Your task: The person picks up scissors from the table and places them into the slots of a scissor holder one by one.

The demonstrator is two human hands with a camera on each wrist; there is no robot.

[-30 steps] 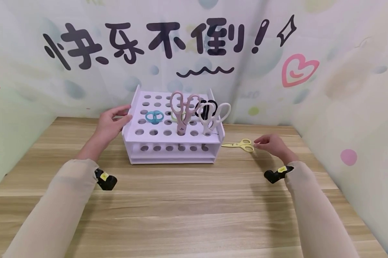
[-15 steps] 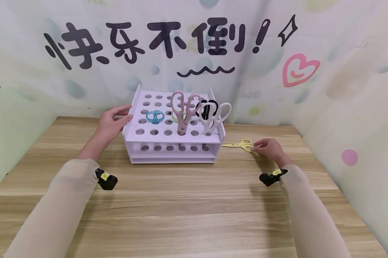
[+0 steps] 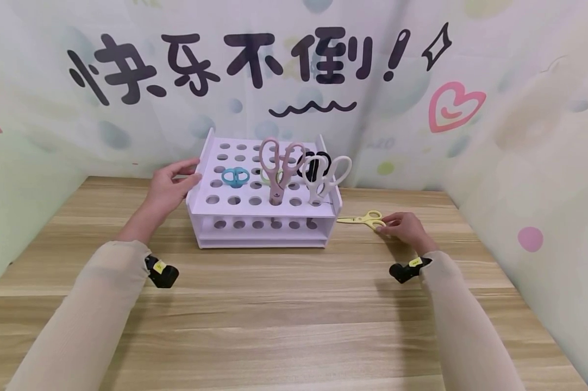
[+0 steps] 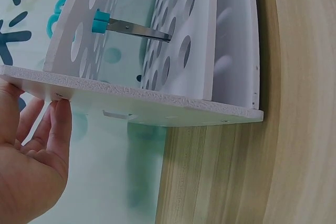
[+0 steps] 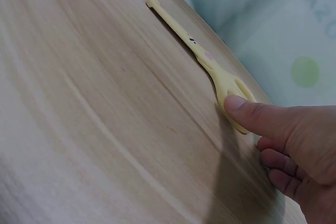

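A white rack [image 3: 262,232] with rows of round holes stands on the table. My left hand [image 3: 166,187] touches its left side panel, fingertips against the outer face in the left wrist view. To the right of the rack, yellow scissors [image 3: 357,219] lie along the tabletop, tips toward the rack. My right hand [image 3: 405,230] pinches their handle, the thumb on top of a loop in the right wrist view; the index finger is mostly hidden there. Scissors stand handles-up in the rack: blue [image 3: 235,176], pink [image 3: 276,190], white [image 3: 317,193], black [image 3: 313,162] and light green, partly hidden.
A wooden table [image 3: 274,315] carries the rack, with bare wood in front of it. Printed cloth [image 3: 392,114] with dark characters and a pink heart hangs close behind and at both sides.
My right hand has shifted slightly left and down in the head view, from just beside the yellow scissors onto their handle. The left hand and the rack have stayed put.
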